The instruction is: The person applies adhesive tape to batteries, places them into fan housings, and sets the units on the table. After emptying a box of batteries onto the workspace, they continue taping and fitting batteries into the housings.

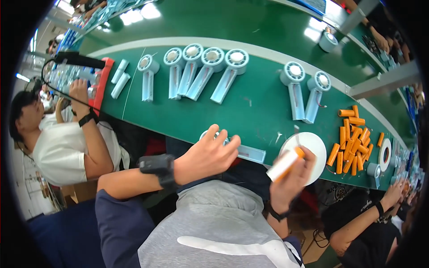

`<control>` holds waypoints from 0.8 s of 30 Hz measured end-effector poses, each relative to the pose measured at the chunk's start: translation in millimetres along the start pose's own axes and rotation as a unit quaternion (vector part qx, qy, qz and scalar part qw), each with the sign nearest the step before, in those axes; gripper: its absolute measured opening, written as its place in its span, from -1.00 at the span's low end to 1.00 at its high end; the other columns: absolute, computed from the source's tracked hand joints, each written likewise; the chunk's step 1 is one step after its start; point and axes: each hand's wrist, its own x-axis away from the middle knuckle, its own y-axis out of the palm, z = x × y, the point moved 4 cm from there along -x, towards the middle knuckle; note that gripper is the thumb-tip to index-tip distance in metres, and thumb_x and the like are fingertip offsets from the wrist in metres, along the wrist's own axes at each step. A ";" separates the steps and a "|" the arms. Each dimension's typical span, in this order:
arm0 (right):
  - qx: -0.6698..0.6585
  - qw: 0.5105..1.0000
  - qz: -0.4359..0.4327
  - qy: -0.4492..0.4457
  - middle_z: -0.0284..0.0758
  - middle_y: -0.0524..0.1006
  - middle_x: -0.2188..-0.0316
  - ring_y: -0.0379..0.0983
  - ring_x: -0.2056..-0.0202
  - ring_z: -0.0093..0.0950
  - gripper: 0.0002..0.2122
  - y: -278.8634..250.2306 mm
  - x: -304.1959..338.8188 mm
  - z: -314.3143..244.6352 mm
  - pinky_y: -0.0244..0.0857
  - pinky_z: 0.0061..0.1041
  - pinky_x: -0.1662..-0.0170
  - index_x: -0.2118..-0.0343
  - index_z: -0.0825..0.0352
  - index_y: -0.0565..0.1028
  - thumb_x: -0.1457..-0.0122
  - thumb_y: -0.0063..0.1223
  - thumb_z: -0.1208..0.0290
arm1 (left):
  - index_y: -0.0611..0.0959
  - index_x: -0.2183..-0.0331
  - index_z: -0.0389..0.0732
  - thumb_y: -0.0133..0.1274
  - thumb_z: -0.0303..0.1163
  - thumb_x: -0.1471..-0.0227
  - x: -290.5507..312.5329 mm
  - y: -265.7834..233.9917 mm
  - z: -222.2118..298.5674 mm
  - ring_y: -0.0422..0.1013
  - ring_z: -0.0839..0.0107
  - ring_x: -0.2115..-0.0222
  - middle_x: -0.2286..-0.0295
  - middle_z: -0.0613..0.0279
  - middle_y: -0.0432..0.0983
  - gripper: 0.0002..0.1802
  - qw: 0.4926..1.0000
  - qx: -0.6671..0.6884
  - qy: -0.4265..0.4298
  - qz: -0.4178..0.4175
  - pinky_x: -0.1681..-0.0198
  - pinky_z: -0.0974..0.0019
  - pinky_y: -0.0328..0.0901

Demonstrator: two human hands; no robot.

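Observation:
My left hand [206, 155] curls over the round head of a light-blue handheld fan housing [253, 154], which lies at the table's near edge with its handle pointing right. That hand covers most of the fan's head. My right hand [288, 187] grips an orange cylindrical battery [300, 152] with a white strip along it. It is held over a white disc [316, 154], which looks like a roll of tape lying flat. Beyond my hands, several open-handled fan housings [217, 73] lie in a row, and two more [295, 96] are farther right.
A loose pile of orange batteries [354, 145] lies to the right, beside a white ring [384, 154] and another fan part [373, 169]. Two light-blue handle covers [119, 80] lie at the left near a red rack [104, 82]. People sit on both sides.

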 end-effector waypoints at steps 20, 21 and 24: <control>0.311 0.848 -0.251 -0.348 -0.07 0.53 0.16 0.53 0.21 -0.32 -0.63 27.2 -21.6 42.1 0.44 -0.48 0.27 -0.08 0.24 0.21 -0.27 0.07 0.53 | 0.55 0.47 -0.16 0.19 -0.42 0.05 33.7 54.0 -14.6 0.41 0.33 0.21 0.28 0.38 0.55 -0.88 0.885 0.245 -0.246 0.311 0.18 0.19 0.27; 0.334 0.826 -0.277 -0.360 -0.09 0.53 0.21 0.53 0.23 -0.29 -0.63 33.8 -21.8 39.5 0.43 -0.44 0.27 -0.05 0.23 0.26 -0.23 0.10 0.57 | 0.55 0.47 -0.16 0.19 -0.42 0.05 34.4 54.8 -14.1 0.41 0.33 0.21 0.28 0.38 0.55 -0.88 0.882 0.248 -0.250 0.314 0.18 0.19 0.27; 0.377 0.774 -0.334 -0.383 -0.14 0.54 0.32 0.52 0.27 -0.22 -0.62 50.5 -20.7 30.7 0.41 -0.36 0.26 0.01 0.22 0.36 -0.13 0.17 0.65 | 0.53 0.44 -0.17 0.16 -0.43 0.03 32.7 55.2 -11.6 0.42 0.33 0.23 0.28 0.36 0.56 -0.89 0.877 0.242 -0.253 0.329 0.20 0.18 0.28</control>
